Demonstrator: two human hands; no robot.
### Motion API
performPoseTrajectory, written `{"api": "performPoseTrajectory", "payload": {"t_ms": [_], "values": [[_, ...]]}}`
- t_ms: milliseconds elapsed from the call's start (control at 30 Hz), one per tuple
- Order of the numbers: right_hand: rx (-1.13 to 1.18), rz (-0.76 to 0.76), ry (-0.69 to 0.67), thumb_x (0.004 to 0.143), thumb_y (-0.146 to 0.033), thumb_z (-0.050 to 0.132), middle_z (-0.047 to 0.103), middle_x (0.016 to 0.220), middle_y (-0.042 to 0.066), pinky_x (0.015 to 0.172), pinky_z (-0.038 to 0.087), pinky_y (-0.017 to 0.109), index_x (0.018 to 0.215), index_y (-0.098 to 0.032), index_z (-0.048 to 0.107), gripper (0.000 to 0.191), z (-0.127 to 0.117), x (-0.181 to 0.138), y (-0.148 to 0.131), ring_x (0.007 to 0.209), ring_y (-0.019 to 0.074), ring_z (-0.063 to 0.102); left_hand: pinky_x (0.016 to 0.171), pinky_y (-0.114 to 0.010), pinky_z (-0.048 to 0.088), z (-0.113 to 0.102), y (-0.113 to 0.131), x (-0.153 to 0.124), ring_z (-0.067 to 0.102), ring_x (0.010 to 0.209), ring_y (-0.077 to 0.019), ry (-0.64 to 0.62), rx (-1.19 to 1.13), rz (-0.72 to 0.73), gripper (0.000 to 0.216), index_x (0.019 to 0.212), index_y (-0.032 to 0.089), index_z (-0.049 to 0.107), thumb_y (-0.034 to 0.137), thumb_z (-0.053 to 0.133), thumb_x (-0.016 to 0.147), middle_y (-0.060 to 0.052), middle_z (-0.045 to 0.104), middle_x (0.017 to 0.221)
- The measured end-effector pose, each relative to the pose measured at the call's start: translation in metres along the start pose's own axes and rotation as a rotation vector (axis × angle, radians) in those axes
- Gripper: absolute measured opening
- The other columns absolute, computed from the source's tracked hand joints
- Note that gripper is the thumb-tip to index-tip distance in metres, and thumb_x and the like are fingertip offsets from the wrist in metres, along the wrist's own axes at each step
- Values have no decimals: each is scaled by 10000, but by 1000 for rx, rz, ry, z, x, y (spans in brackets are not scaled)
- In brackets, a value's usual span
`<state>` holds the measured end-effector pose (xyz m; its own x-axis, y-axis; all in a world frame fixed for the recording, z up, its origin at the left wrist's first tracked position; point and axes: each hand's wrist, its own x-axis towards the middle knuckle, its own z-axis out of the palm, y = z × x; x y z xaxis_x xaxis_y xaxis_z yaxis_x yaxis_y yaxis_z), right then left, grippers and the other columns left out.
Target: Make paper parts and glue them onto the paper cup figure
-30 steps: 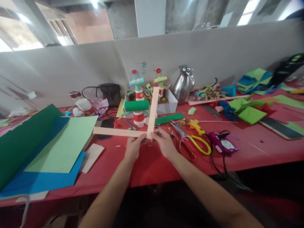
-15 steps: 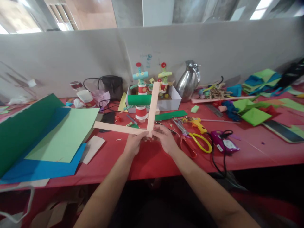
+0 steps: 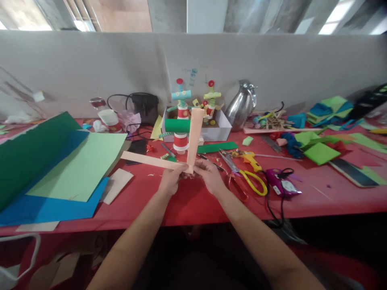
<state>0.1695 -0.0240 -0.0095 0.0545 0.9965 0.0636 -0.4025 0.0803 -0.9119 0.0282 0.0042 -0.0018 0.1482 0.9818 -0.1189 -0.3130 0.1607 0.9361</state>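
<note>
Two long peach paper strips [image 3: 151, 160] meet at a right-angle corner just above the red table [image 3: 193, 205]. One strip runs left, the other [image 3: 194, 137] rises away from me. My left hand [image 3: 171, 181] pinches the corner from the left and my right hand [image 3: 208, 177] pinches it from the right. Both hands are closed on the joint.
Green, blue and pale green paper sheets [image 3: 54, 169] lie at left. Behind the strips stand paper-cup figures [image 3: 180, 129] and a white box [image 3: 211, 129]. Scissors [image 3: 244, 181], a yellow glue gun [image 3: 249, 158], a purple gadget with cable [image 3: 282, 186] and a steel jug [image 3: 242, 105] are at right.
The hands keep hold of the strip corner; the upright strip has tilted slightly and the view has shifted a little.
</note>
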Motion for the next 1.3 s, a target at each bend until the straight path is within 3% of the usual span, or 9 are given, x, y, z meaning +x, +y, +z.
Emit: {"api": "performPoseTrajectory", "payload": {"t_ms": [100,333,467,633,967,1133,1300], "values": [[5,-6,-29,665,-306,788,662,713,-31,643,494,271,856,-240,708,217,0,0,0,626,119,572,471,-225,415,2,3,-2,569,483,-119,21,-5,0,182,699,117,719,240,789,583,-40,660,546],[17,12,-6,688,-240,695,689,759,-7,682,493,284,752,-234,742,79,0,0,-1,678,140,596,564,-257,481,11,18,-16,619,610,-165,-25,12,22,231,686,114,720,284,826,571,-66,697,659],[9,2,41,694,-305,701,685,729,-3,669,503,310,715,-235,735,81,2,0,-3,661,157,595,603,-266,481,10,11,-14,623,635,-165,-40,3,30,250,715,121,729,321,824,599,-62,704,696],[-88,-21,76,632,-284,784,675,712,-16,687,498,302,721,-229,727,119,4,-1,-4,692,156,595,648,-276,486,7,4,-9,638,656,-165,30,-13,8,269,737,130,746,319,835,568,-50,719,718],[-164,-84,49,705,-293,740,677,759,-11,692,502,292,794,-220,701,121,0,-1,-3,715,154,610,653,-290,516,6,3,-9,668,669,-182,40,-22,-12,287,733,122,745,317,865,561,-65,735,728],[-90,-61,31,683,-320,778,650,727,-39,663,506,286,880,-249,628,258,0,-1,0,697,153,614,703,-319,548,3,-4,-6,690,720,-205,47,3,50,279,744,115,745,319,859,592,-81,750,777],[-192,-29,-8,742,-397,722,666,730,-10,680,482,289,740,-211,678,192,3,-2,-4,689,149,599,710,-304,544,3,-7,-6,688,731,-194,90,-11,89,253,756,118,753,301,847,608,-70,751,776]]}}
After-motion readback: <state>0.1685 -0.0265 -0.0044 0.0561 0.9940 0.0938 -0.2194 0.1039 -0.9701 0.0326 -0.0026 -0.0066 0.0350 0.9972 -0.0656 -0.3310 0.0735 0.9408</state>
